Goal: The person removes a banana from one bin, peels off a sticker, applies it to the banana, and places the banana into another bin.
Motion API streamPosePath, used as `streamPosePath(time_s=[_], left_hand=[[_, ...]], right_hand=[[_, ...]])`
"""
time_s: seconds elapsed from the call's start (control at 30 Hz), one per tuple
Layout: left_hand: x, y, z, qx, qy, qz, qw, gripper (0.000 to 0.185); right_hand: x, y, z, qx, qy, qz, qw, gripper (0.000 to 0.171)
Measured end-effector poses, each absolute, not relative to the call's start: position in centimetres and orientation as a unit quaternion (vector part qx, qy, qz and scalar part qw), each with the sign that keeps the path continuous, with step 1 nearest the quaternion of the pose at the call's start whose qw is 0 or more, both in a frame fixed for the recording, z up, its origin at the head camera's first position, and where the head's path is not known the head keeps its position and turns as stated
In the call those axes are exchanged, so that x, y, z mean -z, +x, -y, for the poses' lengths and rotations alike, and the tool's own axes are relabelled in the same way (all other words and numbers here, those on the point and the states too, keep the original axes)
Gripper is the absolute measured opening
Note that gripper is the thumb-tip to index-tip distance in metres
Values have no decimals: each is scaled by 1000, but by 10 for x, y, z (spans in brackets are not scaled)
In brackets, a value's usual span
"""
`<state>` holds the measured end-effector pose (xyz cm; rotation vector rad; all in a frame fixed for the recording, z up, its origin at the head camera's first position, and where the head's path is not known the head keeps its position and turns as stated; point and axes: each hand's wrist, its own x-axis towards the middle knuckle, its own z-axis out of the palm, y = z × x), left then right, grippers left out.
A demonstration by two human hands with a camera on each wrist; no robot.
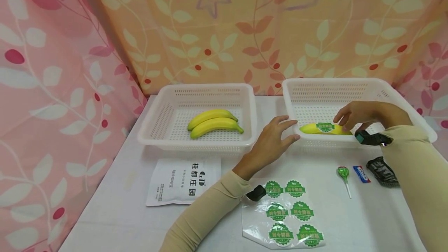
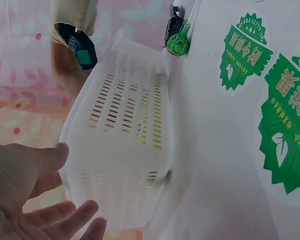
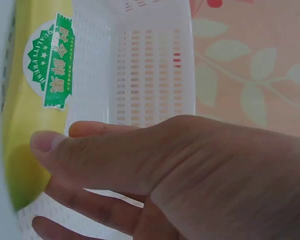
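My left hand (image 1: 270,143) is held with spread fingers beside the left end of the right white plastic basket (image 1: 350,83). Its thumb tip overlaps the basket's edge in the left wrist view; contact is unclear. A yellow banana (image 1: 308,129) with a green fruit sticker (image 3: 56,62) lies in that basket along the front wall. At its right end is my right hand (image 1: 364,112). The right wrist view shows the thumb over the banana's side, with the other fingers loosely spread beside it. A sheet of green stickers (image 1: 257,221) lies near my left wrist.
Two bananas (image 1: 215,123) lie in the left white basket (image 1: 175,88). In front of it is a white printed pouch (image 1: 168,182). A green lollipop (image 1: 343,173), a small blue-and-red packet (image 1: 361,174) and a black packet (image 1: 381,170) lie before the right basket. Patterned curtains (image 1: 210,49) hang behind.
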<state>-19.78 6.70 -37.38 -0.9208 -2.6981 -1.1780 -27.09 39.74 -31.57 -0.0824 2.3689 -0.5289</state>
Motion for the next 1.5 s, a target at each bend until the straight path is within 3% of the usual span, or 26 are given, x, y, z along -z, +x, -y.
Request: streamPosePath(time_s=[0.2, 0.53, 0.73, 1.07, 1.3, 1.5], left_hand=[[375, -198, -67, 377, -297, 877, 30, 53], [374, -196, -68, 375, -297, 878, 29, 53], [375, -196, -68, 373, -298, 878, 34, 52], [376, -195, -67, 370, -296, 880, 23, 55], [372, -185, -61, 344, -318, 883, 12, 59], [364, -164, -32, 309, -384, 867, 72, 54]], right_hand=[[314, -267, -396, 211, -56, -920, 326, 67], [311, -222, -368, 198, -117, -966, 113, 48], [321, -187, -348, 196, -127, -971, 40, 46], [353, -155, -333, 192, -112, -975, 7, 59], [365, -151, -328, 153, -116, -980, -47, 56], [365, -150, -327, 142, -107, -983, -49, 60]])
